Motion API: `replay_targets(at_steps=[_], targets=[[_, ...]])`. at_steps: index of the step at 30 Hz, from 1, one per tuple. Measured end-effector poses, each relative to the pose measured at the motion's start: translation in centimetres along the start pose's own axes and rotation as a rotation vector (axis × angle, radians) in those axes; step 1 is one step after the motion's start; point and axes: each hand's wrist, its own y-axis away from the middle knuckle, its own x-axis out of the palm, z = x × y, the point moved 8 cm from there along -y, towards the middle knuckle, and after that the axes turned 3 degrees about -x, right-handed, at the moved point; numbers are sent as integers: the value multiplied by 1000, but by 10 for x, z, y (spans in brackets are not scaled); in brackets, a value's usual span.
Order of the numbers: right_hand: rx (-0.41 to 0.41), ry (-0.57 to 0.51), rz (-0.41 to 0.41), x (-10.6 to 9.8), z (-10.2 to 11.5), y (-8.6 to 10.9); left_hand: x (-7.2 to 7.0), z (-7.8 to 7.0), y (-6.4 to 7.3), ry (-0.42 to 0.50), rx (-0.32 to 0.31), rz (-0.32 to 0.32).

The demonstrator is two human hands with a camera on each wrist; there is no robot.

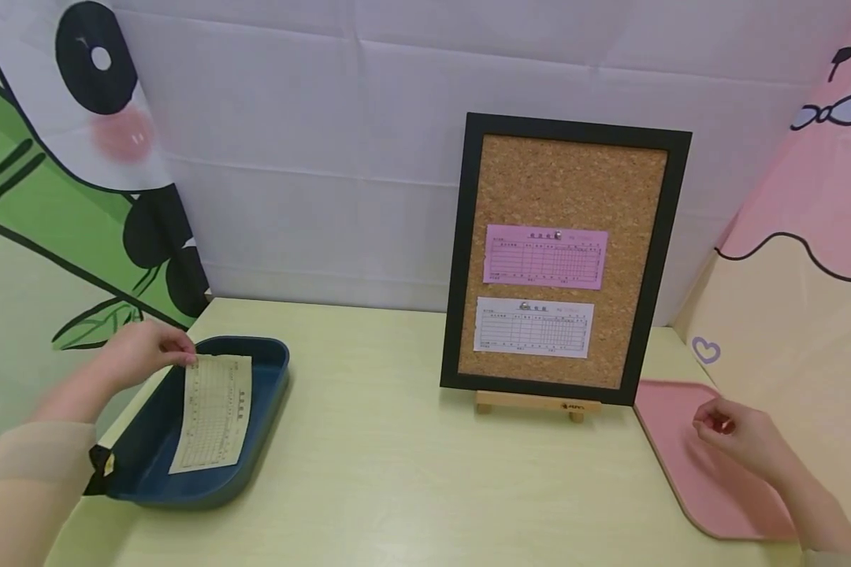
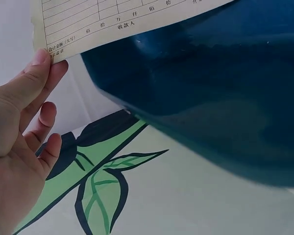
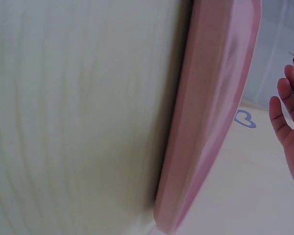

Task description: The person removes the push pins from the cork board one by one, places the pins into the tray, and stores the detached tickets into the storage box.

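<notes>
My left hand (image 1: 145,353) pinches one corner of a pale yellow receipt slip (image 1: 216,409) between thumb and fingertips. The slip hangs over the blue tray (image 1: 281,378); its printed table shows close up in the left wrist view. Above the pink tray (image 1: 681,472) is my right hand (image 1: 748,441), its thumb and fingertips together. In the right wrist view a thin pin point (image 3: 291,53) juts from those fingertips; the pin's head is mostly hidden. A pink receipt slip (image 1: 544,258) and a white receipt slip (image 1: 534,328) are pinned to the cork board (image 1: 570,181).
The black-framed cork board leans on a small wooden stand (image 1: 532,402) towards the back of the pale table (image 1: 369,441). Printed cloth walls (image 1: 305,157) enclose the back and sides. A black piece (image 1: 99,470) sits at the blue tray's near left edge.
</notes>
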Motion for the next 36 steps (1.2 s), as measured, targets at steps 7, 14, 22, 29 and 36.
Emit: replay_targets(at_steps=[7, 14, 22, 29, 36], targets=[[2, -5, 72, 15, -12, -1, 16, -1, -3, 15, 58, 14], [12, -8, 135, 26, -17, -2, 28, 1, -10, -8, 63, 40], [50, 14, 176, 35, -25, -1, 33, -5, -12, -47, 90, 45], [80, 51, 196, 38, -32, 1, 38, -6, -15, -67, 88, 68], [83, 48, 183, 34, -30, 3, 39, -1, -17, -44, 61, 71]])
